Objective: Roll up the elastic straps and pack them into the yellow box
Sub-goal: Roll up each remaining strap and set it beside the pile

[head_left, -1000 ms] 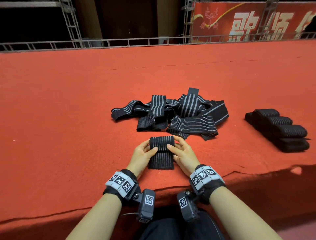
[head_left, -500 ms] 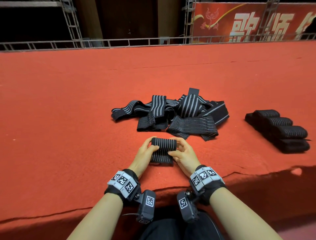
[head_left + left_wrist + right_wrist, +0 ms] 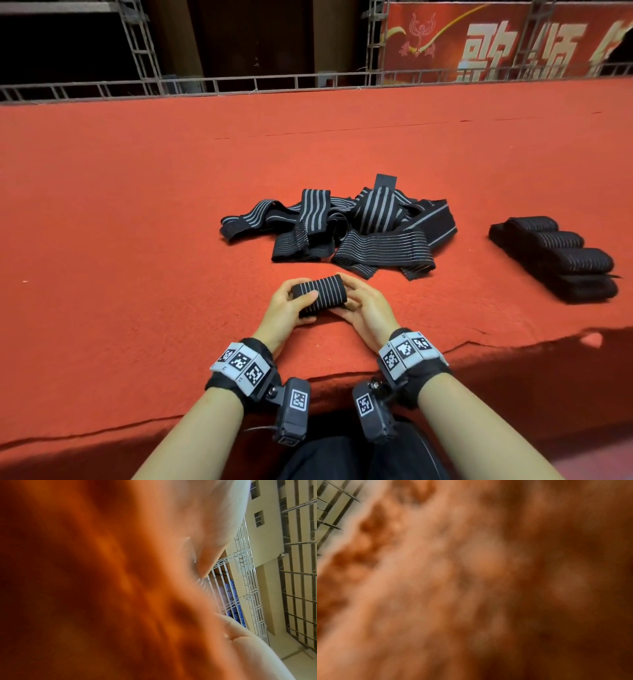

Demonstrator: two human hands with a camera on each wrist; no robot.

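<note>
A nearly rolled strap (image 3: 320,294) is gripped at each end by the left hand (image 3: 286,308) and right hand (image 3: 364,308), fingers curled round it near the counter's (image 3: 137,222) edge, probably to keep it tight. Loose straps (image 3: 342,233) lie beyond; finished rolls (image 3: 561,253) are kept right.

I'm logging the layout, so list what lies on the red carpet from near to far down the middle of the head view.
Left hand and right hand gripping the rolled strap → pile of loose straps → bare red carpet → metal truss rail.
</note>
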